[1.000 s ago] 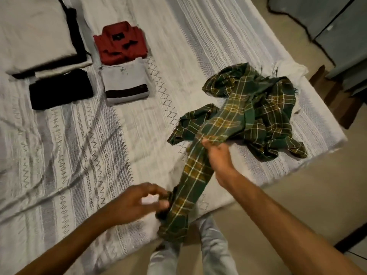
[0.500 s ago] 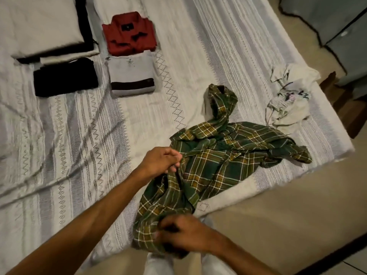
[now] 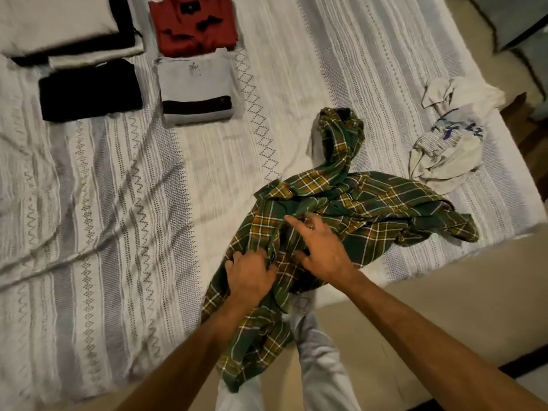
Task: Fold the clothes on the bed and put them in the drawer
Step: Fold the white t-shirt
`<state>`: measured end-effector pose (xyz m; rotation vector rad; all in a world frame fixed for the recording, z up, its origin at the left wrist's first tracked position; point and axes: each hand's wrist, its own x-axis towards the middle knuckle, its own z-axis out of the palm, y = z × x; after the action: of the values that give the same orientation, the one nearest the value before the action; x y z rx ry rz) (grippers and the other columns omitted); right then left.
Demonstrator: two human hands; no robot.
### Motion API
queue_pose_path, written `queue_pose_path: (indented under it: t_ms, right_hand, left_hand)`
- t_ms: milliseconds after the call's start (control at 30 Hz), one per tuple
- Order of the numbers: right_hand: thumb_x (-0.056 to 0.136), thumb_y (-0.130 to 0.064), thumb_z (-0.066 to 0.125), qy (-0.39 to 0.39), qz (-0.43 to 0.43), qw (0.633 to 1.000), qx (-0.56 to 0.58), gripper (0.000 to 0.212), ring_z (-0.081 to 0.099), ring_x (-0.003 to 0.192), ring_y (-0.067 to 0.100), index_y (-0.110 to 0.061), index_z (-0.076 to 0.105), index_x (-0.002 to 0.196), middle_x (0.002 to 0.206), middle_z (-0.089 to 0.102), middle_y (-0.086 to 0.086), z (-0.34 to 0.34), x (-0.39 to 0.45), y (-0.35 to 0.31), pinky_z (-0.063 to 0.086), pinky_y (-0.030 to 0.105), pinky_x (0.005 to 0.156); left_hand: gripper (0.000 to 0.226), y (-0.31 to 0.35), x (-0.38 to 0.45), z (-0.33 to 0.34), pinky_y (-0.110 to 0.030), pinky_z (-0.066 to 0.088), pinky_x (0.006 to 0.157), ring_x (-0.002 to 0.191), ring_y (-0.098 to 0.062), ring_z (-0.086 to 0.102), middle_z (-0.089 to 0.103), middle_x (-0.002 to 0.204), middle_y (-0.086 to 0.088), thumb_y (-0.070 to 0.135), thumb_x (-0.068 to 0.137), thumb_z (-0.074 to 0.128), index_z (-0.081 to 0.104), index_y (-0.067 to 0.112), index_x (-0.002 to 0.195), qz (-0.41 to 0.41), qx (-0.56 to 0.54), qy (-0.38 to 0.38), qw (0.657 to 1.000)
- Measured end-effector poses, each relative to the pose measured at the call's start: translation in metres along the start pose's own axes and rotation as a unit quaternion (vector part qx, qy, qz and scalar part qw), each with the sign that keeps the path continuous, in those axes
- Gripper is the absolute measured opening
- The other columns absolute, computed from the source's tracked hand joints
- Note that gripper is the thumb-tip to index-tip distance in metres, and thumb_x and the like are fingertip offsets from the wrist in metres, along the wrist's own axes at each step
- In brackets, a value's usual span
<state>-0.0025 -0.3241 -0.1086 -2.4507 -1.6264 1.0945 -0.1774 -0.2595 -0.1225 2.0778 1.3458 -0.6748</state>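
Observation:
A crumpled green plaid shirt [image 3: 370, 209] lies across the near edge of the bed [image 3: 103, 203], one end hanging over the side. My left hand [image 3: 249, 275] grips a bunch of its fabric near the bed edge. My right hand [image 3: 321, 249] rests on the shirt just to the right, fingers spread and index finger stretched out. A crumpled white garment [image 3: 450, 146] lies unfolded at the right of the bed. Folded items sit at the far left: a red shirt [image 3: 192, 23], a grey top [image 3: 195, 87] and a black garment [image 3: 89, 90].
A pale pillow [image 3: 56, 19] over dark and white folded cloth lies at the top left. Tan floor [image 3: 444, 292] runs along the bed's near right side. Grey furniture [image 3: 522, 22] stands at the top right. My legs in light trousers [image 3: 320, 366] are below the shirt.
My left hand has dropped to the shirt near the bed edge and taken hold there. My right hand has let go of the hanging end and moved up onto the shirt, fingers spread.

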Motion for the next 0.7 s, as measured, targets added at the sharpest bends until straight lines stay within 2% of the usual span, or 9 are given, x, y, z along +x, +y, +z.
queue_pose_path:
  t_ms: [67, 133, 200, 300, 367, 433, 467, 567, 700]
  right_hand:
    - [0.092, -0.027, 0.072, 0.025, -0.040, 0.997, -0.060, 0.081, 0.022, 0.152, 0.037, -0.048, 0.027, 0.156, 0.168, 0.016, 0.011, 0.001, 0.006, -0.004, 0.030, 0.065, 0.117]
    - [0.095, -0.028, 0.067, 0.074, -0.074, 0.989, -0.107, 0.054, 0.027, 0.150, 0.037, -0.037, 0.050, 0.145, 0.164, 0.029, 0.012, 0.000, 0.010, -0.008, 0.025, 0.067, 0.119]
    - [0.100, -0.032, 0.059, 0.115, -0.091, 0.981, -0.130, 0.033, 0.045, 0.140, 0.033, -0.026, 0.059, 0.132, 0.146, 0.054, 0.011, -0.007, 0.016, -0.012, 0.022, 0.067, 0.121]
    - [0.105, -0.040, 0.050, 0.133, -0.116, 0.969, -0.173, 0.031, 0.063, 0.118, 0.028, -0.021, 0.058, 0.128, 0.117, 0.071, 0.005, -0.028, 0.026, -0.017, 0.025, 0.061, 0.122]
    - [0.108, -0.037, 0.045, 0.113, -0.132, 0.970, -0.172, 0.030, 0.068, 0.103, 0.028, -0.018, 0.052, 0.130, 0.110, 0.071, 0.005, -0.047, 0.033, -0.012, 0.044, 0.050, 0.106]
    - [0.111, -0.035, 0.042, 0.119, -0.137, 0.973, -0.146, 0.027, 0.068, 0.087, 0.026, -0.017, 0.049, 0.129, 0.106, 0.067, 0.005, -0.067, 0.040, -0.004, 0.054, 0.043, 0.080]
    - [0.111, -0.035, 0.042, 0.137, -0.133, 0.973, -0.128, 0.026, 0.065, 0.084, 0.025, -0.016, 0.049, 0.127, 0.105, 0.065, 0.005, -0.077, 0.043, 0.001, 0.056, 0.043, 0.075]
    - [0.110, -0.037, 0.043, 0.190, -0.074, 0.978, -0.050, 0.028, 0.061, 0.076, 0.026, -0.014, 0.044, 0.126, 0.097, 0.064, 0.007, -0.103, 0.048, 0.016, 0.055, 0.045, 0.067]
    - [0.107, -0.040, 0.055, 0.191, -0.018, 0.977, 0.091, 0.027, 0.062, 0.065, 0.019, -0.015, 0.053, 0.118, 0.080, 0.067, 0.001, -0.121, 0.045, 0.036, 0.053, 0.038, 0.060]
  left_hand:
    - [0.032, 0.008, -0.002, 0.000, -0.048, 0.035, 0.103, 0.128, -0.028, 0.044, 0.061, 0.132, 0.002, 0.047, 0.103, 0.051, 0.060, 0.032, 0.129, 0.057, 0.048, 0.061, 0.995]
    - [0.025, 0.007, -0.006, -0.007, -0.045, 0.038, 0.097, 0.124, -0.026, 0.047, 0.061, 0.128, 0.004, 0.041, 0.105, 0.050, 0.060, 0.033, 0.127, 0.093, 0.047, 0.120, 0.987]
    - [0.018, -0.003, -0.006, -0.022, -0.039, 0.044, 0.086, 0.109, -0.023, 0.059, 0.066, 0.114, 0.001, 0.034, 0.109, 0.047, 0.059, 0.030, 0.123, 0.109, -0.052, 0.147, 0.982]
    - [0.011, -0.025, 0.002, -0.054, -0.024, 0.043, 0.060, 0.076, -0.011, 0.063, 0.067, 0.092, 0.002, 0.026, 0.111, 0.046, 0.058, 0.027, 0.111, 0.101, -0.238, 0.165, 0.952]
    - [0.013, -0.035, 0.012, -0.081, -0.017, 0.043, 0.062, 0.075, -0.003, 0.059, 0.067, 0.094, 0.003, 0.025, 0.110, 0.049, 0.062, 0.023, 0.113, 0.130, -0.242, 0.201, 0.940]
    - [0.015, -0.041, 0.022, -0.103, -0.025, 0.049, 0.073, 0.085, -0.012, 0.062, 0.068, 0.103, 0.001, 0.022, 0.108, 0.054, 0.065, 0.020, 0.118, 0.183, -0.220, 0.196, 0.938]
    - [0.017, -0.043, 0.027, -0.112, -0.031, 0.050, 0.078, 0.092, -0.017, 0.063, 0.068, 0.107, -0.002, 0.017, 0.106, 0.058, 0.066, 0.019, 0.121, 0.207, -0.191, 0.178, 0.943]
    - [0.031, -0.045, 0.042, -0.128, -0.036, 0.046, 0.078, 0.094, -0.027, 0.061, 0.063, 0.108, -0.011, 0.005, 0.097, 0.064, 0.063, 0.015, 0.126, 0.212, -0.095, 0.149, 0.961]
    - [0.018, -0.052, 0.057, -0.138, -0.037, 0.043, 0.070, 0.085, -0.034, 0.062, 0.066, 0.097, -0.016, 0.010, 0.098, 0.060, 0.064, 0.010, 0.116, 0.143, -0.095, 0.219, 0.961]
